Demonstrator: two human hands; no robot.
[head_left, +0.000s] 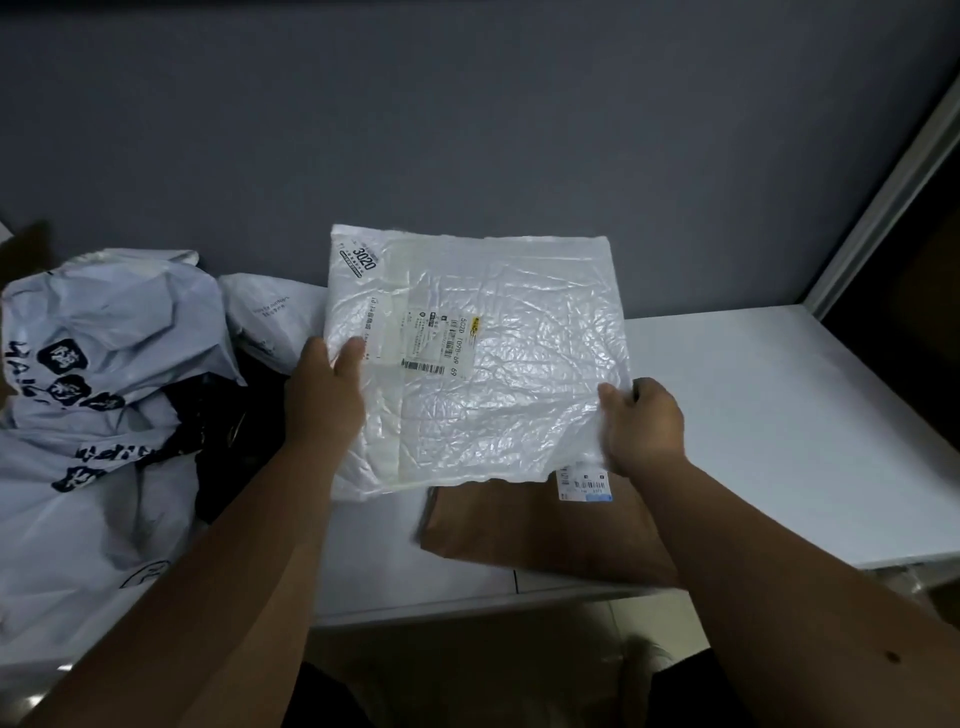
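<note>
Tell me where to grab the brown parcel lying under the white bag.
I would take the brown parcel by its bare near-left corner, coming from the front. It lies flat on the table; the white bag covers its far end and the right forearm its right side.

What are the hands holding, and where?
A white bag. The left hand grips its left edge, the right hand its lower right corner.

Counts: 1 white poly mailer (509, 364), 1 brown paper parcel (545, 525), 2 shipping labels (436, 343) (one each), at least 2 grey courier bags (104, 332) (pile overlaps), 1 black item (223, 431).
</note>
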